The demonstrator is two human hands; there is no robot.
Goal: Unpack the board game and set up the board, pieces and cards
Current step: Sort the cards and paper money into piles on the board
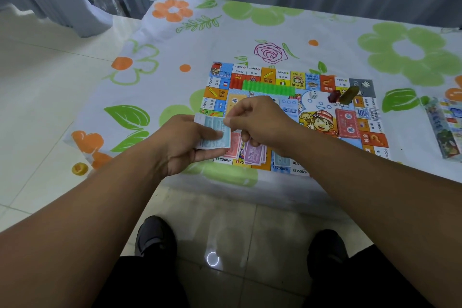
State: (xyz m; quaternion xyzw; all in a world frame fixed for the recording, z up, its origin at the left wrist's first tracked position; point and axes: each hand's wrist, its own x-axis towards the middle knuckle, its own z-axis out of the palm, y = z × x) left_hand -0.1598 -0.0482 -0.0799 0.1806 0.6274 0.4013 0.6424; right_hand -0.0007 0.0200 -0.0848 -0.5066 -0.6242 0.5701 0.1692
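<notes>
The colourful game board (322, 120) lies flat on the table. My left hand (180, 142) holds a small stack of light blue paper notes (215, 132) over the board's near left corner. My right hand (260, 120) pinches the top edge of the uppermost blue note. Under my hands, pink notes (233, 147) and purple notes (255, 155) lie on the board's near edge. A row of green plastic houses (268, 88) lies across the far half of the board. Dark red and olive pieces (343, 95) sit near its far right corner. A red card stack (347, 126) rests on the right side.
A floral tablecloth (275, 22) covers the table. The game's packaging (447, 127) lies at the right edge of the view. The table's near edge runs just behind my wrists, with tiled floor and my shoes below. Grey curtains hang behind the table.
</notes>
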